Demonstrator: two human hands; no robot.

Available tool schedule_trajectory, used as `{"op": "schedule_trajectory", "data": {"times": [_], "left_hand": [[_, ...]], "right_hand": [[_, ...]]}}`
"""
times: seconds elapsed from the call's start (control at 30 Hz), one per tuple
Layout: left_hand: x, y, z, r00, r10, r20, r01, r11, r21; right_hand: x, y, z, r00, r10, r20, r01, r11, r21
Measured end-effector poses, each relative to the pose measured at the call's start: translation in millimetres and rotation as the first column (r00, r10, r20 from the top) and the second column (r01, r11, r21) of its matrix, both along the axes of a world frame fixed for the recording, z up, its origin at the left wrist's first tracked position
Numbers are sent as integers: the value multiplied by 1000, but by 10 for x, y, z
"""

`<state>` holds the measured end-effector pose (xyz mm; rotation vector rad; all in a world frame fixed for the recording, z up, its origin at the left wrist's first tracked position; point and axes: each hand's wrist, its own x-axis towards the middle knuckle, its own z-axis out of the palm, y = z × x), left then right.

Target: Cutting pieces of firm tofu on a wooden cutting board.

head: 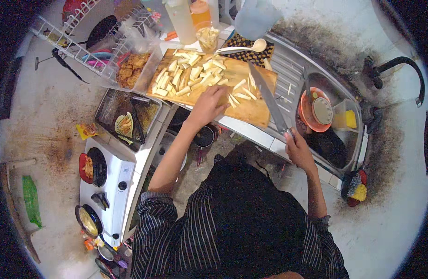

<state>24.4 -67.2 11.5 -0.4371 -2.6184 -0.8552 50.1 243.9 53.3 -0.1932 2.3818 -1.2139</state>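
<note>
A kitchen knife (pixel 267 96) with a long, broad blade is gripped by its handle in my right hand (pixel 299 150). Its blade slants up and leftward over the right part of a wooden cutting board (pixel 249 113). My left hand (pixel 209 103) rests at the board's near edge with its fingers bent; whether anything is under them is hidden. Just beyond those fingertips lies a heap of pale yellow, potato-like sticks (pixel 179 77). Several thinner cut strips (pixel 240 95) are scattered between my left hand and the blade.
Left of the board stands a clear container of fried food (pixel 132 69). A metal tray (pixel 154 104) and a white gas stove (pixel 113 181) line the left counter. Behind are a plastic cup (pixel 207 39) and a ladle (pixel 240 48). The sink (pixel 350 146) at right holds orange dishes (pixel 306 115).
</note>
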Motion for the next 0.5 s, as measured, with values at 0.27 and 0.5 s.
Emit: {"op": "schedule_trajectory", "data": {"times": [0.27, 0.5], "left_hand": [[-272, 242, 38, 986, -87, 139, 94, 995, -45], [-479, 401, 104, 990, -101, 96, 113, 986, -125]], "right_hand": [[44, 131, -5, 989, -102, 110, 119, 981, -155], [111, 195, -63, 984, -164, 76, 173, 976, -132]]}}
